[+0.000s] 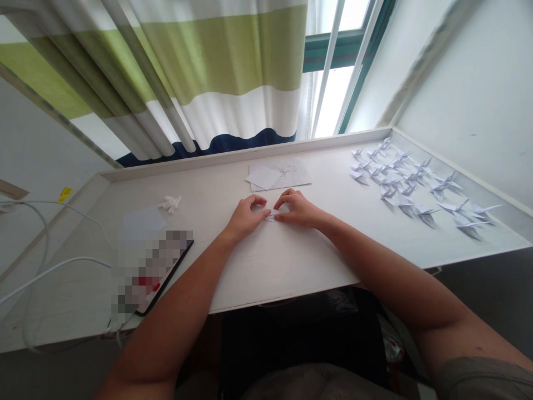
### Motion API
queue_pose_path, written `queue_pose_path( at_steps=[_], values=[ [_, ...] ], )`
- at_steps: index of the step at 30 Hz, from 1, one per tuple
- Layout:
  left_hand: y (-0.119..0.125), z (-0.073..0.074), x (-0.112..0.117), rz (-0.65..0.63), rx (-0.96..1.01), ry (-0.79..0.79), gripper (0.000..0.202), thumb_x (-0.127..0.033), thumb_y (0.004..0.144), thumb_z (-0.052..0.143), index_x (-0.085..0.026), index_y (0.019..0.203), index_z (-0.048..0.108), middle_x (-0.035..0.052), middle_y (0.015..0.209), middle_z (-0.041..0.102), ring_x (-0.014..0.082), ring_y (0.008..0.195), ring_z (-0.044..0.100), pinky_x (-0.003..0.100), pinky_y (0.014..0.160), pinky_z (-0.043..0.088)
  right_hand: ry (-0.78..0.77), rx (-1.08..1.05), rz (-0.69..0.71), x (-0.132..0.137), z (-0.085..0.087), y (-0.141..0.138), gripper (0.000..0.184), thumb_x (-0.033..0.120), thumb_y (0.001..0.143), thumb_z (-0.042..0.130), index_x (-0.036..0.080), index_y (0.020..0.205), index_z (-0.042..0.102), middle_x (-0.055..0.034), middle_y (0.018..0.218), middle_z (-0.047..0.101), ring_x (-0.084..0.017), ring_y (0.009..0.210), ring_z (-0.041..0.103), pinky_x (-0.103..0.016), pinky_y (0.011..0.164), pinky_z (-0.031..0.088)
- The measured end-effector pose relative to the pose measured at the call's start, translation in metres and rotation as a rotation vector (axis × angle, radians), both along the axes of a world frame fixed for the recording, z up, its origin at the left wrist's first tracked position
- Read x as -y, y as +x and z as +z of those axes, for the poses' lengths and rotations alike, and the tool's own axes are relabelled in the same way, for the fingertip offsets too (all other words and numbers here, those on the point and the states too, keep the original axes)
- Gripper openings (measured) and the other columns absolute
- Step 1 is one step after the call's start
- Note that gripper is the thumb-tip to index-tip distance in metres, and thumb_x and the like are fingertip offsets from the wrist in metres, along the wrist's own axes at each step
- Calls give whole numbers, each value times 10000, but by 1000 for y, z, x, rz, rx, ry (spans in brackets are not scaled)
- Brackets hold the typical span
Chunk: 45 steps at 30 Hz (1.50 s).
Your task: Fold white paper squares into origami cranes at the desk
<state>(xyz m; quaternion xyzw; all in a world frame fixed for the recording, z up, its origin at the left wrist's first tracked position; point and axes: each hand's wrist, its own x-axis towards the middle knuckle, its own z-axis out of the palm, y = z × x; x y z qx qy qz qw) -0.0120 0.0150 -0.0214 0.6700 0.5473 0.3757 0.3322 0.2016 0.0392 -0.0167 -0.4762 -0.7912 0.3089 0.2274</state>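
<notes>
A small folded piece of white paper (272, 216) lies at the middle of the white table. From its left side my left hand (249, 215) pinches it, thumb and curved forefinger at its edge. My right hand (296, 209) grips the opposite side, and the fingers of both hands nearly meet over it. Much of the paper is hidden under the fingertips. Just beyond the hands, a square white sheet (264, 177) rests on a printed booklet or sheet (293, 173).
Several folded paper cranes (410, 180) stand in rows on the right of the table. At left are a crumpled white tissue (171, 204), pale paper (144, 223), a blurred tablet or phone (166, 278) and white cables (50, 275). A curtain (233, 61) hangs behind the raised back edge.
</notes>
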Motion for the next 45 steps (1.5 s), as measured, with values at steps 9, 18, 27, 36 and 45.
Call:
queue_pose_path(
  at_steps=[9, 18, 27, 36, 45],
  values=[
    [-4, 9, 1, -121, -16, -86, 261, -389, 863, 739, -197, 1032, 791, 100, 1031, 808, 276, 1013, 732, 425, 1006, 535, -47, -67, 31, 2, 7, 1, 114, 259, 795, 771, 230, 877, 697, -43, 963, 761, -252, 967, 676, -470, 1000, 483],
    [-4, 8, -2, -35, 233, -111, 258, -400, 799, 784, -180, 914, 713, 55, 885, 759, 209, 825, 716, 355, 814, 557, 114, -271, 85, 0, 0, 0, 208, 307, 822, 744, 243, 938, 583, -55, 1051, 715, -257, 1052, 676, -449, 992, 507],
    [9, 15, 3, 22, 585, -209, 349, -383, 771, 811, -197, 928, 561, 44, 901, 756, 198, 854, 760, 418, 938, 592, -81, -675, 59, 0, 0, -9, 437, 497, 822, 837, 257, 963, 500, -5, 900, 726, -188, 765, 736, -352, 720, 591],
    [10, 21, 10, -98, 604, -264, 528, -398, 697, 954, -151, 1112, 739, 72, 985, 799, 206, 892, 762, 419, 942, 590, -1, -596, 80, 3, 6, -6, 326, 437, 849, 835, 248, 1040, 651, 25, 770, 711, -175, 697, 712, -346, 714, 598],
    [7, 20, 12, -183, 580, -359, 510, -481, 676, 990, -161, 1029, 810, 101, 998, 837, 254, 957, 793, 439, 958, 596, 76, -466, 167, 4, 14, 2, 115, 310, 922, 736, 211, 867, 711, -30, 833, 780, -186, 773, 758, -354, 780, 604]
  ],
)
